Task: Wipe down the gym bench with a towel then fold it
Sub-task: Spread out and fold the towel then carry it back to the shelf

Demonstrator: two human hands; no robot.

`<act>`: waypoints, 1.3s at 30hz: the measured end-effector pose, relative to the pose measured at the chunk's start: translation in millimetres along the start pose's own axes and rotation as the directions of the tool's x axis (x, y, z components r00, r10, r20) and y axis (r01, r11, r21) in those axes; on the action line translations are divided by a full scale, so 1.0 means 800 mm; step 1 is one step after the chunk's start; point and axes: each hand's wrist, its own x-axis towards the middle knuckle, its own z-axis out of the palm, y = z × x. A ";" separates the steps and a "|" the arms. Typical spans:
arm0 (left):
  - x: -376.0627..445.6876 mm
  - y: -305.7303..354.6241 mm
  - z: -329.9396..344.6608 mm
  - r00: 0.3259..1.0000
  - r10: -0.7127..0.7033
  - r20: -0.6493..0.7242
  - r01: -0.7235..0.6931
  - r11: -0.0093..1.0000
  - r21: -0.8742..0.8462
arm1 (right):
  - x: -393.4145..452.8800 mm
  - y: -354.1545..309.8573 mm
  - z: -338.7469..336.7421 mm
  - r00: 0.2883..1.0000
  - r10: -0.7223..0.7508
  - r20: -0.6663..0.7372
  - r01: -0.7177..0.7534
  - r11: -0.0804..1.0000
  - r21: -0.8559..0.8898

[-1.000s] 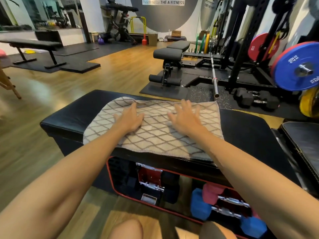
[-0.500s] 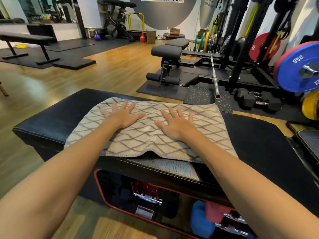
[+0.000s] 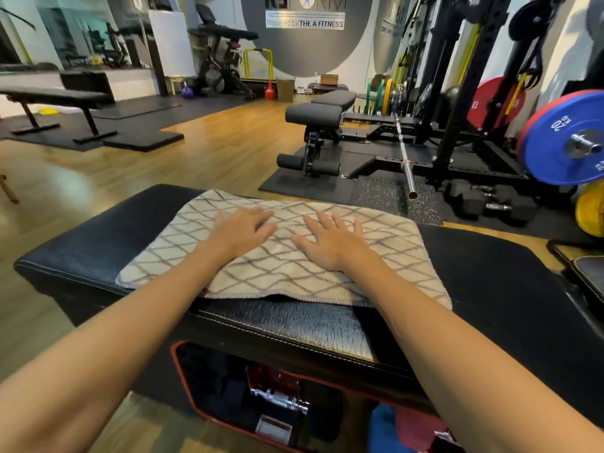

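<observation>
— Where's the towel [image 3: 287, 253]?

— Spread flat on the black padded desk [image 3: 510, 289], its near hem just short of the front edge. Left hand [image 3: 242, 232] and right hand [image 3: 330, 243] both press on it, fingers straight, slightly apart, gripping nothing.

— Any advice?

— I'd keep both palms flat with even pressure, so it doesn't bunch.

— The room?

— Wood floor [image 3: 209, 148], a barbell [image 3: 403, 156], a blue plate [image 3: 562, 138] marked 20.

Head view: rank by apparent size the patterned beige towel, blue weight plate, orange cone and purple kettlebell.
1. Patterned beige towel
2. Blue weight plate
3. Orange cone and purple kettlebell: both tiny and far off, too alike to rank.
</observation>
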 end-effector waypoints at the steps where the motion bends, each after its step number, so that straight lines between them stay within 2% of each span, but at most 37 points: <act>1: -0.008 0.006 -0.001 0.992 -0.004 0.125 0.002 1.000 0.018 | -0.008 -0.001 -0.001 1.000 0.003 0.009 -0.003 1.000 0.002; 3: -0.018 0.011 -0.004 0.967 -0.038 0.251 0.028 0.999 0.044 | -0.028 -0.004 -0.002 1.000 0.000 0.022 0.000 1.000 -0.001; 14: -0.085 0.058 -0.020 0.953 -0.031 0.301 0.020 0.999 0.040 | -0.114 -0.001 0.005 0.998 -0.010 0.068 0.010 1.000 0.004; 18: -0.073 0.060 -0.018 0.943 -0.046 0.331 0.034 0.999 0.041 | -0.103 0.002 0.006 0.997 -0.003 0.071 0.003 1.000 0.001; 32: 0.041 0.048 0.017 0.961 -0.047 0.272 0.034 0.998 0.052 | 0.019 0.030 0.002 1.000 0.018 -0.024 -0.017 1.000 0.017; 39: 0.060 0.047 0.021 0.967 -0.051 0.249 0.042 0.998 0.038 | 0.039 0.034 0.001 0.999 0.021 -0.048 -0.020 1.000 0.016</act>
